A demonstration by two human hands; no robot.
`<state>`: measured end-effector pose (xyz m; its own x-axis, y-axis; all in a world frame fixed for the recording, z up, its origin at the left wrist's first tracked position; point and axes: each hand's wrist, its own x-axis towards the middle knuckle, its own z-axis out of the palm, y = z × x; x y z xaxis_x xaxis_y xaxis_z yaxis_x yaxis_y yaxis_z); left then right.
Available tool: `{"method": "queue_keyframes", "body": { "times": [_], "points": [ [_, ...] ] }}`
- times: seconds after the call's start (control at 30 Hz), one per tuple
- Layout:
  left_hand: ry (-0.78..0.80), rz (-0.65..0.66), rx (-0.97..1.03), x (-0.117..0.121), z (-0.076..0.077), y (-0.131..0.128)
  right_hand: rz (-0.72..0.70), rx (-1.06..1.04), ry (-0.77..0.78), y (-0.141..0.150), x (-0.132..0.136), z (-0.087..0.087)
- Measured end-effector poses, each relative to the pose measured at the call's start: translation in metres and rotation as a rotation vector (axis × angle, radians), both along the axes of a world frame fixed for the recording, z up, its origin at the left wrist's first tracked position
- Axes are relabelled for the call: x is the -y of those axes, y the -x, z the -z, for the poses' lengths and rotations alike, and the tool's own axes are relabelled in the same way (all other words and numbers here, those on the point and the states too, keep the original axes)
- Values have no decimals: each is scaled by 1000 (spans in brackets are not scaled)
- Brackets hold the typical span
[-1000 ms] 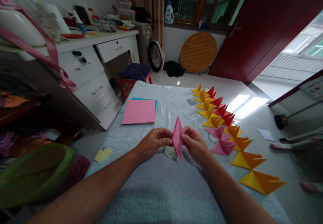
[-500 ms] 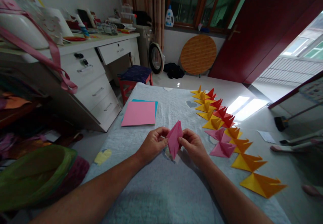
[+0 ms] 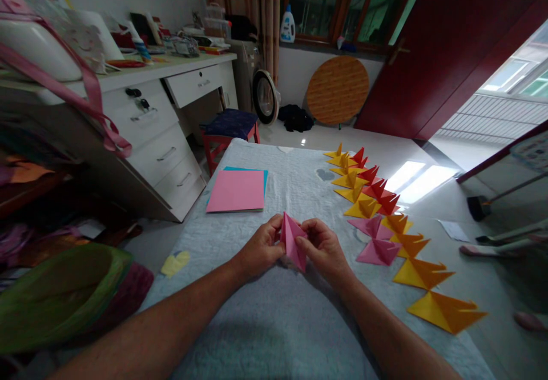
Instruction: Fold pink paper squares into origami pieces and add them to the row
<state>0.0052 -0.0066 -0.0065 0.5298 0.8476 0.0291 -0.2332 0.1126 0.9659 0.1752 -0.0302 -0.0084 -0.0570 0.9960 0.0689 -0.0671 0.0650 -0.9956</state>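
Note:
Between my two hands is a piece of folded pink origami paper (image 3: 292,243), a narrow pointed diamond held just above the cloth. My left hand (image 3: 262,249) pinches its left edge with thumb and fingers. On the other side, my right hand (image 3: 324,250) is closed on its right edge, the thumb pressed on the front face. Two folded pink paper cranes (image 3: 378,251) rest just right of my right hand. Rows of yellow cranes (image 3: 422,274) and red cranes (image 3: 377,187) run along the table's right side. A stack of square paper (image 3: 236,191), pink on top with blue beneath, lies beyond my left hand.
A pale blue cloth (image 3: 257,334) covers the table. Left of it stand a green bin (image 3: 64,300) and a white desk (image 3: 141,117) with drawers. A stool (image 3: 231,126) is behind the table's far left corner. A round wooden tabletop (image 3: 337,90) leans against the back wall.
The folded pink paper has turned in my fingers: its top point now tilts left and its bottom point right. Both hands still grip it, and the cranes and paper stack stay put.

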Motion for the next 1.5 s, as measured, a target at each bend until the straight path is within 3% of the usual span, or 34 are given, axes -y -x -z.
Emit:
{"method": "queue_keyframes", "body": {
  "times": [0.2, 0.37, 0.5, 0.77, 1.0, 1.1, 1.3, 1.5],
  "points": [
    [16, -84, 23, -2, -3, -2, -26, -89, 59, -2, -1, -5],
    [81, -64, 54, -3, -4, -5, -17, -84, 59, -1, -1, -3],
    [60, -117, 81, -4, -3, -4, -82, -89, 119, 0, -1, 0],
    [73, -87, 92, -2, -5, -4, -102, -64, 151, -2, 1, -2],
    [135, -194, 146, -2, -6, -6, -138, -91, 168, -1, -2, 5],
    [198, -158, 165, -2, -5, -4, -170, -180, 220, -1, -2, 7],
    [248, 46, 202, -2, -1, -3, -217, -236, 261, 0, -2, 10],
    [241, 57, 177, -2, -1, -1, -234, -198, 251, 0, -2, 10]
  ]
}}
